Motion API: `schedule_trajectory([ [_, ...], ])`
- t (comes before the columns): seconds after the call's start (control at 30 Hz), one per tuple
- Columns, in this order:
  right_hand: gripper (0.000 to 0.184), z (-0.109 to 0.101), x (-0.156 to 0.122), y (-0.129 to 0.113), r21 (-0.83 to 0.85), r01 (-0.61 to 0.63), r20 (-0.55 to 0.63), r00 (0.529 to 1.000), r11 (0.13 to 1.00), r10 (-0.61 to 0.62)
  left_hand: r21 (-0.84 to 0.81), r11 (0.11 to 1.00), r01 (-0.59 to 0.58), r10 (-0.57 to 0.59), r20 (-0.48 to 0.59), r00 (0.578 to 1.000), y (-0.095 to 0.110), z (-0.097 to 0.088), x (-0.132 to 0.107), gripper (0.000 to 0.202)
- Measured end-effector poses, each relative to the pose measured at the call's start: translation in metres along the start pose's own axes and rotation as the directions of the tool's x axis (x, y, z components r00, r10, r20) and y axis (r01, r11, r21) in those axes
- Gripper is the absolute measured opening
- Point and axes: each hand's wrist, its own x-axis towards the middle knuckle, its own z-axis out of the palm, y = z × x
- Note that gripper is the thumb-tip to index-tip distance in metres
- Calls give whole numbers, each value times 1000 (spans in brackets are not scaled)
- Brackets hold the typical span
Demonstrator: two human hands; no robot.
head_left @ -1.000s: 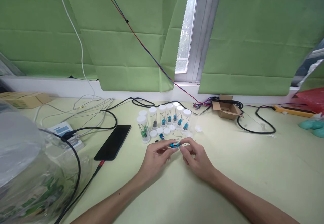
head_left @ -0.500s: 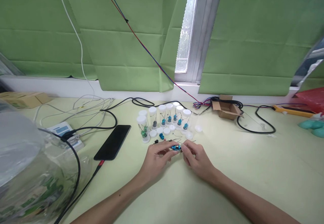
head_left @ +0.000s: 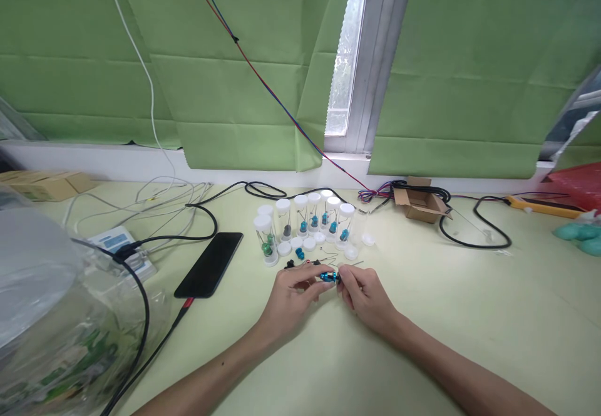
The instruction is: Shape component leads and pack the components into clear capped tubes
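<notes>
Between the thumb and fingers of my left hand [head_left: 292, 297] is a small shiny blue metallic part [head_left: 328, 276]. My right hand [head_left: 369, 294] pinches at its dark right end; the fingertips hide exactly what they grip. Both hands are just above the table, close together. Right behind them lie small dark pieces [head_left: 290, 264], a loose blue piece [head_left: 300, 253] and thin wires. Farther back stand several clear tubes [head_left: 345, 223] with white caps, holding blue, green or dark pieces with wire legs. Loose white caps [head_left: 309, 244] lie before the tubes.
Left of my hands lies a black phone [head_left: 209, 265] with a cable plugged in. A large clear plastic bag [head_left: 70, 341] fills the near left. Behind right are an open cardboard box [head_left: 421, 208], black cable [head_left: 498, 235] and a yellow tool [head_left: 544, 205].
The blue part has shifted slightly to the right and turned a little between my fingers, showing more of its dark end. My hands stay in nearly the same place.
</notes>
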Motion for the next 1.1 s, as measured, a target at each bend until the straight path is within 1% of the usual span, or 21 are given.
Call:
schedule_trajectory([
  [0.1, 38, -1, 1, -3, -13, -3, -23, 1000, 1000, 3, -67, 997, 41, -42, -14, 999, 1, 1, 1, 19],
  [0.2, 27, -2, 0, -5, 2, -5, 1, 1000, 1000, 5, -120, 989, 82, -88, -48, 995, 3, 1, 2, 18],
  [0.3, 25, -2, 0, -5, 11, 11, 25, 1000, 1000, -12, -140, 986, 96, -106, -66, 992, 4, 1, 2, 17],
  [0.4, 24, -2, 0, -5, 1, 17, 28, 999, 1000, -17, -125, 988, 90, -98, -61, 993, 3, 0, 1, 18],
  [0.67, 33, -3, -1, -4, -3, 1, 32, 999, 1000, -1, -33, 999, 39, -39, -16, 999, 0, 0, 0, 19],
  [0.9, 44, -2, 1, -4, -27, 9, -8, 1000, 1000, -10, 35, 999, -16, 15, 19, 1000, 0, -2, -1, 23],
  [1.1, 49, 0, 1, -2, -11, -7, -3, 1000, 1000, 7, 54, 998, -25, 25, 10, 1000, -2, -1, 0, 22],
])
